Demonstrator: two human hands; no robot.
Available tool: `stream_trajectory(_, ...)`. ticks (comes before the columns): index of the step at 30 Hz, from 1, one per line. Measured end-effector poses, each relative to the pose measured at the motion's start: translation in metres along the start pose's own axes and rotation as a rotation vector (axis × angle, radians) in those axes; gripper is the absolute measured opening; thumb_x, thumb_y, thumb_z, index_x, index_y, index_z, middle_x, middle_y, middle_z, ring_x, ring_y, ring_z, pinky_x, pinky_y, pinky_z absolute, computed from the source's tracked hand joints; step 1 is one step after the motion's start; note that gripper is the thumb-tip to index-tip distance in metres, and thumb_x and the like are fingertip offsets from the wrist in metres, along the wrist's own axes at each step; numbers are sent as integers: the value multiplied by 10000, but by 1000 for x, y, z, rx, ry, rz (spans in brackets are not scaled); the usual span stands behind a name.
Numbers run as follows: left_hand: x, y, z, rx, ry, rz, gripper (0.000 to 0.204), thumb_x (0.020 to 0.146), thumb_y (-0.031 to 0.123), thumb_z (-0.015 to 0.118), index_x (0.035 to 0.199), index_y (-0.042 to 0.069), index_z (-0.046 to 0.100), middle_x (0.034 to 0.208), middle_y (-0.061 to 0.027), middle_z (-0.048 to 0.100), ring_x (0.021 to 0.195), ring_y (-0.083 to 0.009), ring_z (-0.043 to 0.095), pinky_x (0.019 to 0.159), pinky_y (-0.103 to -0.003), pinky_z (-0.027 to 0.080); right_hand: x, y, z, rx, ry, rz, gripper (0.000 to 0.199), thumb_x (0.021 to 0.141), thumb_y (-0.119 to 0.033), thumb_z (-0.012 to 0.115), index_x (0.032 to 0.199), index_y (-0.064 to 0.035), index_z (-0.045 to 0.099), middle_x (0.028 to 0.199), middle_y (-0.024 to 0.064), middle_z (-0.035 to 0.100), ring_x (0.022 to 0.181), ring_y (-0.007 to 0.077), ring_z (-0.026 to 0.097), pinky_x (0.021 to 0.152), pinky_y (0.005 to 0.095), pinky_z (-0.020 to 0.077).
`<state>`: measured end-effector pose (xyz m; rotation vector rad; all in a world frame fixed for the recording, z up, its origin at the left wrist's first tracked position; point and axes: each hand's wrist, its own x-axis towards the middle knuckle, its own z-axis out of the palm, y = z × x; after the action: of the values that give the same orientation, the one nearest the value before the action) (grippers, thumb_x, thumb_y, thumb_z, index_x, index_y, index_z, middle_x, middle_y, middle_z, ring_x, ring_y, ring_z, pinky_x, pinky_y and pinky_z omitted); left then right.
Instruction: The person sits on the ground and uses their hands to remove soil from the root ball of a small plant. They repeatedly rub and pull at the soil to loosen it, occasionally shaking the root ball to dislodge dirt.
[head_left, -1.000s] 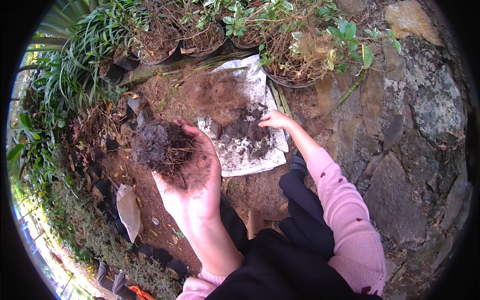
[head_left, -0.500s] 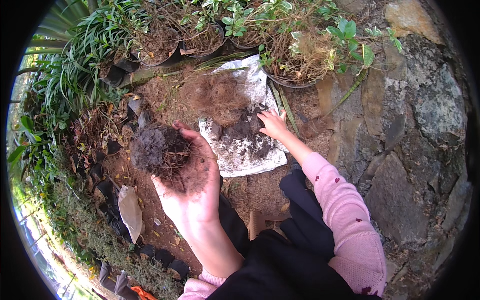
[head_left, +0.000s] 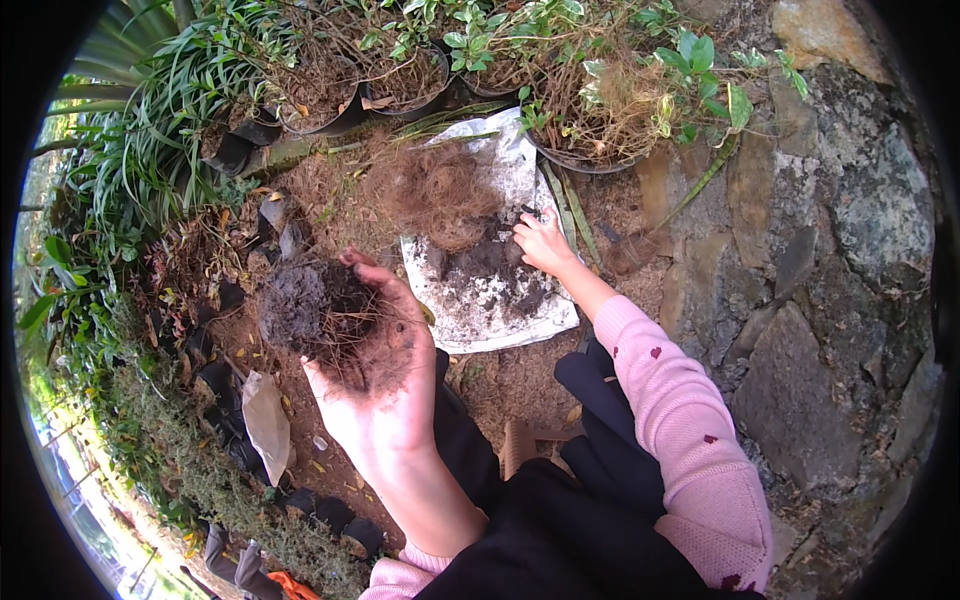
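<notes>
My left hand (head_left: 395,400), palm up, cradles a ball of dark soil (head_left: 312,305) with brown coir fibres (head_left: 350,365) wrapped under and beside it. Loose fibre and crumbs of soil cling to the palm. At the right side of a white sack (head_left: 465,335), my right hand (head_left: 544,245) has its fingers drawn together over a heap of loose dark soil (head_left: 490,268); fingertips and soil meet there, and the exact amount pinched is hidden. Behind the heap lies a tangled pile of brown coir (head_left: 430,195) on the sack.
Black-potted plants (head_left: 405,90) line the far side, and a larger pot (head_left: 585,160) stands near the sack's far right corner. A stone-paved slope (head_left: 800,380) rises on the right. Small dark bags (head_left: 225,390) and a pale pouch (head_left: 266,425) lie to the left.
My right hand's fingers, spread over the soil before, have drawn in together. My left hand holds the soil ball in nearly the same place.
</notes>
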<state>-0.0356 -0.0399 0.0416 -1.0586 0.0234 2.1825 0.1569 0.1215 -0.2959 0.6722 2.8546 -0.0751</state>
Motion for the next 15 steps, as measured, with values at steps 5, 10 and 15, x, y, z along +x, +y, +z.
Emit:
stream_trajectory(5,-1,-1,0,9,-16,-18,335,858,173,521,1100,-57,537,1108,-223,566,1044,-317,550,915,-416,477,3,2,-4,81,-12,40,171,679,-230,704,815,-128,689,928,-39,586,1126,152,455,1032,565,213)
stream_trajectory(10,-2,-1,0,-9,-8,4,344,857,181,523,1108,-53,534,1113,-222,563,1046,-315,550,918,-415,476,1,0,-7,197,-58,169,100,690,-203,707,748,-123,689,925,-32,603,1119,180,470,1040,577,189)
stream_trajectory(15,-3,-4,0,-7,-8,-6,353,857,187,525,1115,-54,526,1116,-218,554,1060,-318,540,918,-425,475,13,-16,-6,-16,-117,167,154,740,-181,668,887,-146,697,982,-30,622,1161,214,463,1065,602,147)
